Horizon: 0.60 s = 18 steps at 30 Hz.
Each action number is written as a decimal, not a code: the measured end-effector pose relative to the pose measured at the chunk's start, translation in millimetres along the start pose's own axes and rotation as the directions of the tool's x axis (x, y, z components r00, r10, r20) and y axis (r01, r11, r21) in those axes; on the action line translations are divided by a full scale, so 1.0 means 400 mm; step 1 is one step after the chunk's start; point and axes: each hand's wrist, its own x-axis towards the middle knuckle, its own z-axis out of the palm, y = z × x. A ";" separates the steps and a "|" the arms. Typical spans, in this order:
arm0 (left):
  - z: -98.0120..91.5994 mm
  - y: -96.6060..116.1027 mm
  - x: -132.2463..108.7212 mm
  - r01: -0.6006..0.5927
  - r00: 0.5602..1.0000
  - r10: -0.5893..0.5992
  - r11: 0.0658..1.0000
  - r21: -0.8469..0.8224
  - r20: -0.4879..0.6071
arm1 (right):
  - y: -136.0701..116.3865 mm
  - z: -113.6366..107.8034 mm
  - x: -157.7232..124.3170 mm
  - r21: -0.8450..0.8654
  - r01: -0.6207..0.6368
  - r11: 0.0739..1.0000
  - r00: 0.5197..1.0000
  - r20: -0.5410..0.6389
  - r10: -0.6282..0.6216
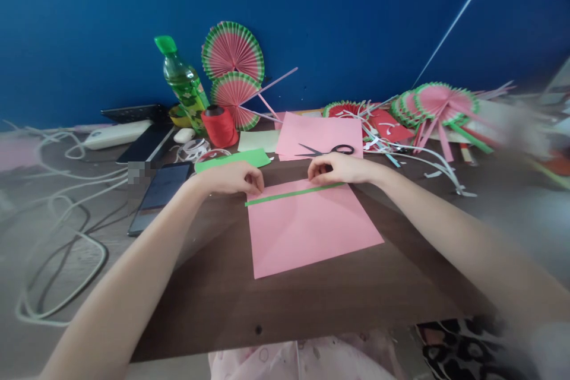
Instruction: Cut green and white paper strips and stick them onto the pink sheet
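Note:
A pink sheet of paper (307, 231) lies flat on the dark wooden table in front of me. Along its far side runs a narrow green paper strip (285, 195), its left end poking slightly past the sheet's edge. My left hand (234, 179) is at the sheet's far left corner, fingers curled with the tips on the paper just beyond the strip. Farther right, my right hand (336, 168) pinches at the far edge with bent fingers. Black-handled scissors (342, 149) rest on more pink sheets (294, 130) just behind the right hand. Green paper (249, 157) lies behind the left hand.
At the back stand a green bottle (180, 80), a red thread spool (220, 126) and pleated paper fans (234, 50) against the blue wall. More fans (440, 104) and white paper scraps (439, 157) lie right. A phone (164, 190) and white cables (66, 214) are left.

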 end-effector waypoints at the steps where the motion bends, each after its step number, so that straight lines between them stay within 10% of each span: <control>1: -0.003 0.002 -0.002 -0.005 1.000 0.005 1.000 0.007 -0.010 | -0.001 0.000 0.000 -0.001 0.001 1.000 1.000 -0.001 -0.001; 6: -0.024 0.013 -0.022 0.026 0.978 -0.017 0.999 0.038 -0.209 | -0.005 -0.002 -0.004 -0.008 0.002 1.000 1.000 -0.004 -0.002; 11: -0.023 -0.025 -0.022 0.253 0.793 -0.122 0.957 0.139 -0.597 | -0.006 -0.005 -0.003 -0.062 -0.001 0.998 0.999 -0.044 -0.002; 18: -0.002 -0.079 -0.005 0.400 0.797 -0.161 0.863 0.309 -0.581 | -0.002 0.001 -0.001 -0.011 -0.057 0.998 0.984 -0.172 0.055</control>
